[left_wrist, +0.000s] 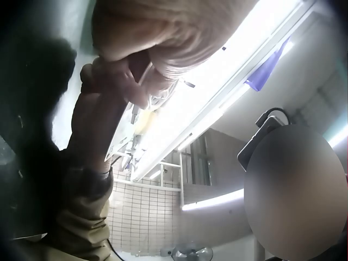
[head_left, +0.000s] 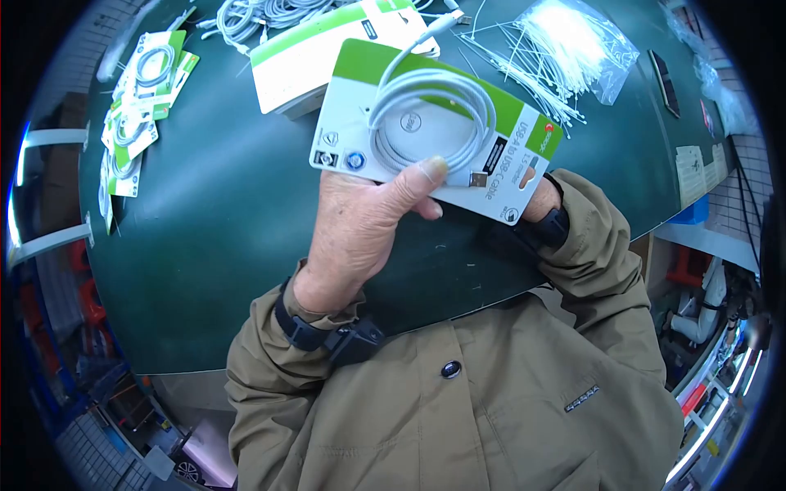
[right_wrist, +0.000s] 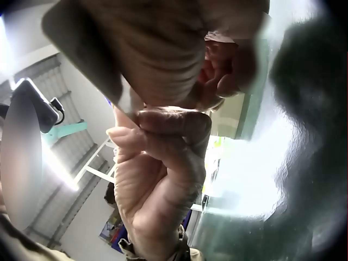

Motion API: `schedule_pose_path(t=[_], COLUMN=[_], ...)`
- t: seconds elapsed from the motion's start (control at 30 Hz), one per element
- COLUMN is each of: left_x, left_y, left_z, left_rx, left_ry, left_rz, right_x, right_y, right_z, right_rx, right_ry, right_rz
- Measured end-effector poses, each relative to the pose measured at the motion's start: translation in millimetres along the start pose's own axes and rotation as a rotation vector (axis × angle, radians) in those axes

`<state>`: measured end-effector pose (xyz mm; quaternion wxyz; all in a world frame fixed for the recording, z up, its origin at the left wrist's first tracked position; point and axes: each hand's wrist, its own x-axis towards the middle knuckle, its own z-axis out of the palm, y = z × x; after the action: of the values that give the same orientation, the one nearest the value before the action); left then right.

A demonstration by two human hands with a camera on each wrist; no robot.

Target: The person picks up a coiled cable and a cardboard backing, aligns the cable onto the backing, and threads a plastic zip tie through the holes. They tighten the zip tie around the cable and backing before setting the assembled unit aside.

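Fingers of the left hand (head_left: 352,233) are curled behind a card (head_left: 348,123), and its thumb is pressed flat on the front at the lower edge, so the card is pinched and held up above the green table (head_left: 229,204). A white cable (head_left: 434,78) is coiled on the card's face. One plug lies just beside the thumb tip, and the other end trails off past the upper edge.

The card's long axis runs from upper left to lower right in the head view, spanning both hands. The left hand is set near the middle of the lower edge, closest to the coil. The right hand (head_left: 540,200) is tucked under the lower right corner, its fingers hidden there; in the right wrist view they appear curled against the card's back.

A stack of cards (head_left: 303,57) and a bag of cable ties (head_left: 565,41) lie beyond.
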<state>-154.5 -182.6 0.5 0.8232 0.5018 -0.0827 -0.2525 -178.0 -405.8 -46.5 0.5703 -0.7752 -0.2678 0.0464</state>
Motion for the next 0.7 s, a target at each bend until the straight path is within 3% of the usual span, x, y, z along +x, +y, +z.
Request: schedule_pose_path(t=[0.1, 0.43, 0.7], left_x=[1.4, 1.2, 1.7], left_y=[8.8, 8.4, 6.3], left_z=[-4.3, -7.1, -6.0], left_rx=[-0.024, -0.05, 0.093], left_ry=[-0.015, -0.021, 0.068], left_rz=[-0.15, -0.117, -0.083], right_x=[0.8, 14.3, 40.4], right_y=[-3.9, -12.9, -13.4], right_z=[0.3, -4.1, -28.0], right_rx=[-0.005, 0.076, 0.512], right_ry=[-0.02, -0.036, 0.297], right_rz=[0.012, 0.084, 0.401])
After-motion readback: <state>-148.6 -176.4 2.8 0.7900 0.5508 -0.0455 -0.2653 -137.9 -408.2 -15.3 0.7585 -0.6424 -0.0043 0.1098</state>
